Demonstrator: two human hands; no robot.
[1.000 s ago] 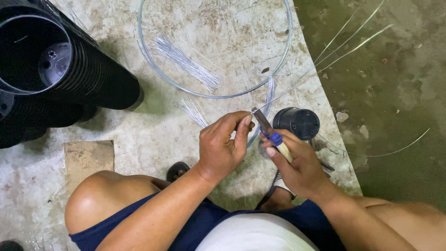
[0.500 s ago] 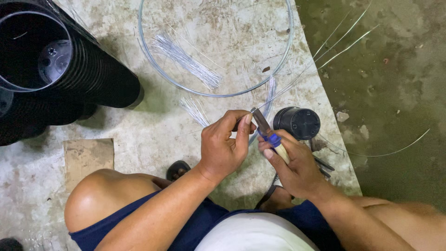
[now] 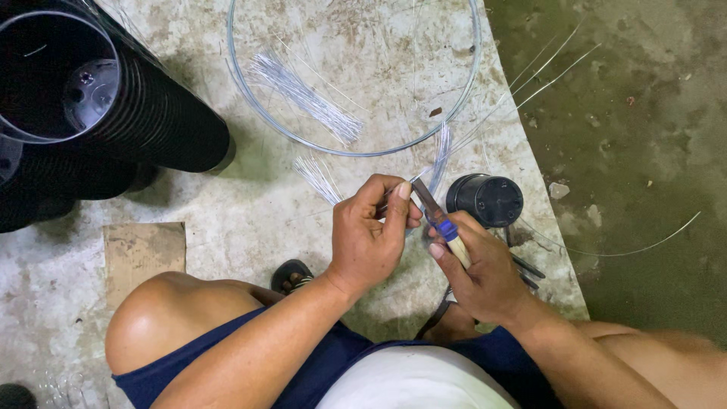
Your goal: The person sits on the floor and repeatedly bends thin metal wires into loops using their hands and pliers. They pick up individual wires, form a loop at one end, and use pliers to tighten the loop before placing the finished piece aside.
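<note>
My left hand (image 3: pixel 371 235) pinches thin silver wire (image 3: pixel 485 121) between thumb and fingers just above my lap. My right hand (image 3: pixel 481 269) grips a pair of pliers (image 3: pixel 435 212) with blue and pale handles; the dark jaws meet the wire at my left fingertips. Long wire strands run up to the right from that spot. A small black pot (image 3: pixel 485 200) lies on its side just beyond my right hand.
A big wire hoop (image 3: pixel 250 98) lies on the concrete slab (image 3: pixel 227 220), with bundles of cut wire pieces (image 3: pixel 303 95) inside and beside it. Stacked black pots (image 3: pixel 113 113) lie at the left, a cardboard scrap (image 3: pixel 142 254) beside my knee. Greenish wet floor (image 3: pixel 644 151) lies right.
My left hand has shifted slightly up and closer to the pliers' jaws. The long wire strands have swung a little upward. The right hand has barely moved.
</note>
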